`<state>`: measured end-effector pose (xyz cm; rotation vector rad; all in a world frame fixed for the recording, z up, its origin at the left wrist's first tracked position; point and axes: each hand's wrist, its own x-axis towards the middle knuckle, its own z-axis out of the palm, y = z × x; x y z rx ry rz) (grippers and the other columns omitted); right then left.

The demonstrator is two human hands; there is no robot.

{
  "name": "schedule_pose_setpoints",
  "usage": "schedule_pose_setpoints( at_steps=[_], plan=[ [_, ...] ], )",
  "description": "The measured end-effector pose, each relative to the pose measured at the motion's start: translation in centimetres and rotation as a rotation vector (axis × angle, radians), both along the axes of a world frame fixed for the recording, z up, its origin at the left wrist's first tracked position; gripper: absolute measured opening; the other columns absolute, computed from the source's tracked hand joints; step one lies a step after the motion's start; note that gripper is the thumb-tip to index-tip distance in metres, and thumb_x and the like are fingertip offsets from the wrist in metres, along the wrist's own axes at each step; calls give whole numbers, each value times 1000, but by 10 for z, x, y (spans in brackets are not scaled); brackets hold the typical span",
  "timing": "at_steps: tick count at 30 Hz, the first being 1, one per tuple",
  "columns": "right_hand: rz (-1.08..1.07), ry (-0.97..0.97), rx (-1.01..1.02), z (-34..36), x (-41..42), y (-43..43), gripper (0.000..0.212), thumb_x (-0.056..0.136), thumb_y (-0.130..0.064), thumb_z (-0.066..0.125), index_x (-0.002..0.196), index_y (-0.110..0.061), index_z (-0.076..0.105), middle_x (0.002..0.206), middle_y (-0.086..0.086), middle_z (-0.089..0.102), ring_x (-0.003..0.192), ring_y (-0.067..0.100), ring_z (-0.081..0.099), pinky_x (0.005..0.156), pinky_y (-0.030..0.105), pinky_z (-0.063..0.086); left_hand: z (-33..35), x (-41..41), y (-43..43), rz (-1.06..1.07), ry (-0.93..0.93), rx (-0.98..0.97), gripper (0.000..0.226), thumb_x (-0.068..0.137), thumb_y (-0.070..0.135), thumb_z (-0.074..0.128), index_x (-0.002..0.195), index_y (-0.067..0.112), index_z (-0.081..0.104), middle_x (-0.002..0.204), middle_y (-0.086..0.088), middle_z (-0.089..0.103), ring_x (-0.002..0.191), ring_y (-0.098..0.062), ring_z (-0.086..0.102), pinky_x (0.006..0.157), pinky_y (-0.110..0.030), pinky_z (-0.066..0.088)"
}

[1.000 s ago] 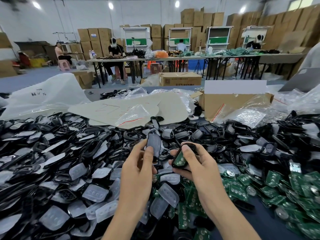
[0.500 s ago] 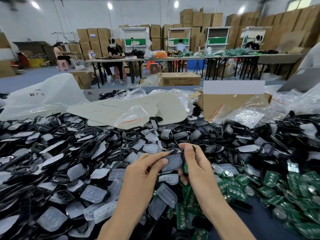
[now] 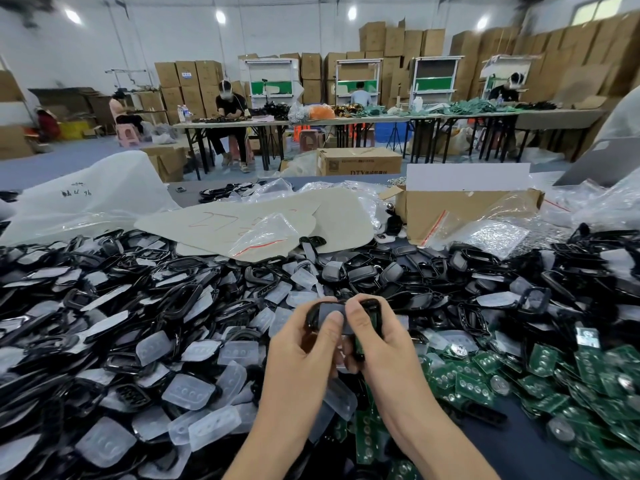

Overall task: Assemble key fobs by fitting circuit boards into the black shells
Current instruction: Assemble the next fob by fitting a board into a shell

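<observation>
Cardboard box [image 3: 360,162]: "DTV" printed on side; other markings illegible.

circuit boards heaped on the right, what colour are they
Green circuit boards, seen clearest in the head view.

Factory assembly hall: stacked cartons [image 3: 405,46], seated workers [image 3: 228,110], long tables [image 3: 554,116].

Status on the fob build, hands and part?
Left hand and right hand both gripping a black shell. Green board showing between fingers, seating unclear. Nothing blocking.
</observation>
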<state>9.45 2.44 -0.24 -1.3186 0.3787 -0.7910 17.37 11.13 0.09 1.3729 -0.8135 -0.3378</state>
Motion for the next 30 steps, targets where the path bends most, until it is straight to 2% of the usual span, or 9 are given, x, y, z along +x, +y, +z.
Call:
schedule_pose_setpoints(
  at_steps=[5,8,13,15,20,22,26,28,30],
  plan=[
    [13,59,-58,4,-3,1,4,96,-35,66,93,-33,67,61,-1,56,53,13,50,49,21,44,1,3,3,111,90,-53,7,96,33,63,94,36,70,67,4,62,56,-11,55,52,-28,49],
    [20,68,-52,5,-3,5,10,98,-28,64,91,-35,67,61,-2,57,54,12,50,50,21,44,2,3,3,154,87,-60,9,96,37,60,94,35,69,62,5,55,56,-12,51,54,-30,47],
    [-5,84,-96,0,-1,5,6,100,-35,61,96,-34,66,68,-6,65,59,6,58,52,18,46,4,-6,0,78,15,-25,19,96,40,55,87,24,60,65,7,62,55,-5,58,52,-19,47],
    [21,100,-96,-2,-1,2,10,100,-41,60,101,-34,66,72,-6,67,63,7,59,55,20,47,3,-8,-1,81,-34,17,19,96,42,54,83,28,56,66,9,63,56,-4,58,53,-19,46],
    [160,93,158,-7,3,0,54,83,-54,69,132,-33,60,90,2,71,74,12,60,68,30,51,5,-4,2,143,-94,52,17,102,32,52,87,27,56,69,3,62,61,-24,61,64,-56,53],
    [183,78,186,-8,4,-2,52,81,-45,69,130,-30,64,88,0,69,71,10,58,63,27,48,6,-3,3,166,-84,38,14,102,32,51,91,26,57,75,0,67,66,-25,64,69,-59,53],
    [207,24,165,-2,4,-2,24,85,-28,63,105,-32,76,87,-1,71,71,7,60,57,20,47,8,-1,6,172,-10,14,14,102,32,51,91,26,56,81,-7,71,71,-20,71,67,-45,60],
    [162,16,135,-1,4,-2,22,93,-20,61,103,-33,75,87,0,72,73,10,63,58,19,47,9,1,7,184,-23,3,14,103,29,51,92,22,56,80,-8,69,67,-13,69,58,-27,56],
    [97,-5,131,0,3,-4,27,99,-10,62,110,-33,70,81,1,72,72,13,64,59,20,49,10,3,8,197,-52,11,13,103,29,50,96,21,57,78,-3,68,65,-7,67,56,-20,49]
  ],
)
